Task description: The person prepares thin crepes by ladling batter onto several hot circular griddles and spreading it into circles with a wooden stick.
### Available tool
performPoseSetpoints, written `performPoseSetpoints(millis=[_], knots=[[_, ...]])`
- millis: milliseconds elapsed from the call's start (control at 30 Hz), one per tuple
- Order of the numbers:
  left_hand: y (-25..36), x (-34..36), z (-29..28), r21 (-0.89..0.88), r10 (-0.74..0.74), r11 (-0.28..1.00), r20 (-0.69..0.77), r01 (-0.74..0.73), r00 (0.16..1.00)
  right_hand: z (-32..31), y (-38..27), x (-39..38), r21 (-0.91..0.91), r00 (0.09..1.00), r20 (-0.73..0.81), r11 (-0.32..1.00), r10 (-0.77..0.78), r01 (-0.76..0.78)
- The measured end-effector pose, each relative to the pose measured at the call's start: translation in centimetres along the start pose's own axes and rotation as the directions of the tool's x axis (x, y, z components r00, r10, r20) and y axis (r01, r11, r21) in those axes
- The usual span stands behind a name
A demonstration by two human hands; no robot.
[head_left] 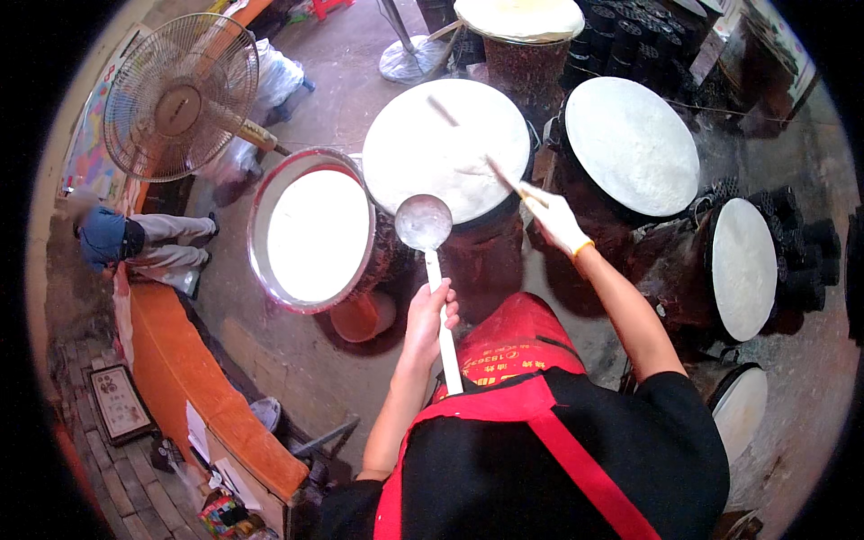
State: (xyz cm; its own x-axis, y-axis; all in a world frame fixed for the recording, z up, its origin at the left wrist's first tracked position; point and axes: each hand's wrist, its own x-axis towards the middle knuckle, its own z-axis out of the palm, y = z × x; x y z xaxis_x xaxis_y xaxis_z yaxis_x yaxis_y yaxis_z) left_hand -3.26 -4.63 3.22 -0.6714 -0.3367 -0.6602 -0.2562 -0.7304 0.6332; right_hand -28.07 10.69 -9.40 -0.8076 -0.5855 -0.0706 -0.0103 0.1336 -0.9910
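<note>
Red apron [504, 398] spans bottom centre; left hand [427, 319], fingers curled, holds near-vertical ladle [424, 224], bowl up; right hand [556, 221] pinches stick [501, 172] slanting upper-left.

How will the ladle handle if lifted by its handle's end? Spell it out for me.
The ladle will probably stay stiff, as its long handle runs straight. It will likely feel front-heavy, with the wide bowl at the far tip. The round bowl may also twist, since the handle looks slim in the left hand.
</note>
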Motion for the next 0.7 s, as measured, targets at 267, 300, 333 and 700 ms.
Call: performPoseSetpoints(millis=[267,300,333,700], knots=[[2.7,9.4,-0.1,0.269,0.118,0.958,-0.035,-0.105,0.992,-0.6,0.6,-7.9,0.106,0.983,-0.143,0.990,0.113,-0.099],[2.7,10.6,0.1,0.300,0.130,0.948,-0.066,-0.105,0.989,0.7,-0.9,-8.2,0.173,0.971,-0.114,0.967,0.210,-0.188],[2.6,11.4,0.8,0.300,0.112,0.951,-0.108,-0.075,0.988,2.0,-2.6,-8.6,0.235,0.948,-0.089,0.932,0.305,-0.277],[9.0,3.6,-0.7,-0.373,-0.223,0.860,0.341,0.349,0.913,1.4,-9.0,-6.8,0.383,0.883,-0.007,0.817,0.470,-0.432]])
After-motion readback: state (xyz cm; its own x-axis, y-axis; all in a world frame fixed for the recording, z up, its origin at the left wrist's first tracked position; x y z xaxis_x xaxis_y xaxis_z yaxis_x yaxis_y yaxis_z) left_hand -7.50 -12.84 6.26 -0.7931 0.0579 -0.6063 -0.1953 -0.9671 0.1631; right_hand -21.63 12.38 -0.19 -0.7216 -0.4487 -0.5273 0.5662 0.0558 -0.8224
